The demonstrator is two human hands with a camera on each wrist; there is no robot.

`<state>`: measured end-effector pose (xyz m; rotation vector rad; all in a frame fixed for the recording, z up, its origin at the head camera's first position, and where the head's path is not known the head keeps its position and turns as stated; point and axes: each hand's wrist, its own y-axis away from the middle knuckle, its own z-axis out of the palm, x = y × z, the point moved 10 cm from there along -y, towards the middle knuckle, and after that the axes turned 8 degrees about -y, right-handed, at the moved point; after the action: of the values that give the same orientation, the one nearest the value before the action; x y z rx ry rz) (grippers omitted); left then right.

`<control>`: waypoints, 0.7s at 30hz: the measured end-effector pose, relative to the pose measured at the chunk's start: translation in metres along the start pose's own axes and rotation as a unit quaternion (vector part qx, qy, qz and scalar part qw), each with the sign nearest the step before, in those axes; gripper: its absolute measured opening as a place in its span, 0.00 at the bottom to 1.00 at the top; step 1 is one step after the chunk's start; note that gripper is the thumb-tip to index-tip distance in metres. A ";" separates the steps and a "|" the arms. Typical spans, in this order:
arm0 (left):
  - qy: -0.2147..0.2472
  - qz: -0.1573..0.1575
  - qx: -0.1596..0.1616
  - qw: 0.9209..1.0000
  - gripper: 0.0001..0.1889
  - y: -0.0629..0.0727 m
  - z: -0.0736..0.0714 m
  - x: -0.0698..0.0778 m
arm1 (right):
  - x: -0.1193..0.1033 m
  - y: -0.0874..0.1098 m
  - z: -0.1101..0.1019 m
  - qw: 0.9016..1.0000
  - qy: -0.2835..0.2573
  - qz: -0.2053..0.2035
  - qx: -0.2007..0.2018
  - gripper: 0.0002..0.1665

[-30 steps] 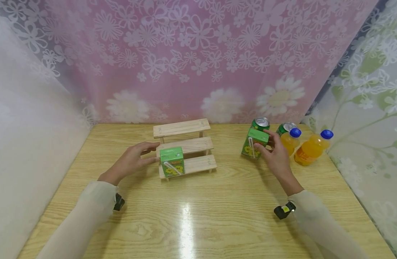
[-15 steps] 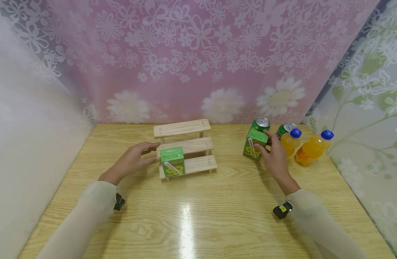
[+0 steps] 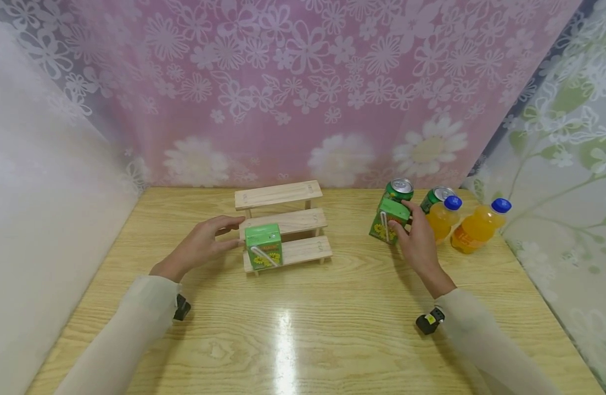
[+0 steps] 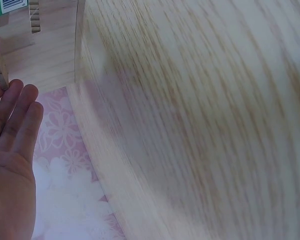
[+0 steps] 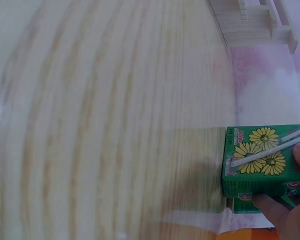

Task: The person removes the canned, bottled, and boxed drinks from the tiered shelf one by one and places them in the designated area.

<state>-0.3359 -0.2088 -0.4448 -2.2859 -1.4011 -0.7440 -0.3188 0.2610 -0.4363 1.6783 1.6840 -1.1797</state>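
A three-step wooden shelf (image 3: 303, 249) stands left of centre on the table. On its lowest step, at the left end, sits a green drink carton (image 3: 263, 247) with yellow flowers and a straw. My left hand (image 3: 204, 241) is at the shelf's left side, thumb and index finger pinching the end of a step board, the other fingers straight. A second green carton (image 3: 386, 225) is in my right hand (image 3: 421, 241), thumb across its front and fingers at its side. In the right wrist view the same carton (image 5: 260, 160) shows its straw; whether its base touches the table I cannot tell.
Behind the gripped carton stand two green cans, one (image 3: 399, 187) directly behind it and another (image 3: 436, 197) to its right. Two orange drink bottles with blue caps, one nearer (image 3: 442, 219) and one farther right (image 3: 476, 227), flank my right hand. A pink floral curtain (image 3: 283, 109) hangs behind.
The carton in my right hand has shifted and tilted very slightly, and the right wrist has moved a little left. My left hand, the shelf and its carton look the same.
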 end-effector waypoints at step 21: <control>0.002 -0.001 -0.002 1.000 0.33 0.001 0.000 0.000 | -0.049 0.009 -0.012 0.991 0.006 -0.119 0.065 0.31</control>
<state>-0.3355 -0.2092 -0.4453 -2.2846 -1.4022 -0.7539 -0.3008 0.2435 -0.3919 1.5934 1.8928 -1.4192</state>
